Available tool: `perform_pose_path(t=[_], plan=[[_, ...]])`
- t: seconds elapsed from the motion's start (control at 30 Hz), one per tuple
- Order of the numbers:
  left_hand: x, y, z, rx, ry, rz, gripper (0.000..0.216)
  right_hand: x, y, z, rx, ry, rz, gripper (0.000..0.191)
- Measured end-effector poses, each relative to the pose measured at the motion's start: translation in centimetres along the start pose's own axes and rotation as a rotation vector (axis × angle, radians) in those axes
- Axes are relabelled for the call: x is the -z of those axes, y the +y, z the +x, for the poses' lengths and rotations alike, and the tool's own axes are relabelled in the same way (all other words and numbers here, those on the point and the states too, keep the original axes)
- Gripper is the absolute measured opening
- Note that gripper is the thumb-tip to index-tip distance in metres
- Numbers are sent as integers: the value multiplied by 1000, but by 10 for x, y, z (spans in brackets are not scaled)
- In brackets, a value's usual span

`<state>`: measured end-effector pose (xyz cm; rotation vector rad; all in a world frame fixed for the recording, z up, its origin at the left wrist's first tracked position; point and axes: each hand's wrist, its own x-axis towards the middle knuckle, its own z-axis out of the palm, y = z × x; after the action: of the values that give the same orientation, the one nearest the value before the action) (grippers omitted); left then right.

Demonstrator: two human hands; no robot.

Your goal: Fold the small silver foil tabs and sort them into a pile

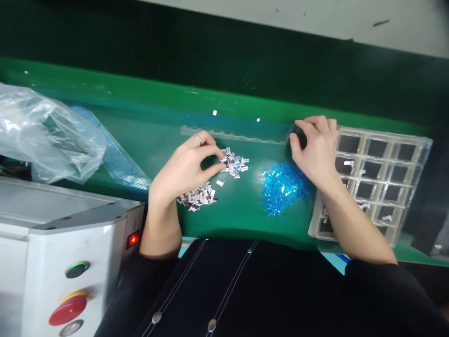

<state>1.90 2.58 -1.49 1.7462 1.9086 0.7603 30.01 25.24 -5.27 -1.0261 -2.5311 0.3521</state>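
My left hand (191,164) reaches into a small pile of pinkish-white tabs with blue ends (236,161). Its thumb and forefinger are curled to a pinch there; whether a tab sits between the tips is too small to tell. Under that wrist lies a second pile of pinkish-grey tabs (199,197). My right hand (317,147) is beside the compartment tray, thumb and forefinger drawn close together at the right end of a clear strip (242,135). What they pinch, if anything, cannot be made out. Left of my right wrist is a heap of shiny blue slivers (282,187).
A clear compartment tray (416,140) with dark squares and a few white bits lies at the right, partly beneath my right forearm. At left are a plastic bag (52,135), a blue mesh strip (112,154) and a machine with a red button (68,310). The worktop (231,220) is green.
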Motion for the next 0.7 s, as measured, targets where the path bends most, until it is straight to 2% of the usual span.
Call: perform_pose_path(t=[0.17, 0.23, 0.37, 0.57, 0.7], plan=[[15, -16, -10, 25, -148, 56, 17, -4, 11, 2, 23, 28, 70, 26], [14, -21, -13, 21, -192, 85, 22, -4, 13, 3, 31, 39, 95, 24], [7, -25, -14, 9, -194, 127, 24, 0, 10, 5, -21, -22, 64, 23], [12, -14, -11, 89, -283, 168, 7, 6, 2, 6, -48, -72, 6, 29], [21, -2, -9, 124, -347, 185, 13, 9, 2, 6, -35, -78, 21, 27]])
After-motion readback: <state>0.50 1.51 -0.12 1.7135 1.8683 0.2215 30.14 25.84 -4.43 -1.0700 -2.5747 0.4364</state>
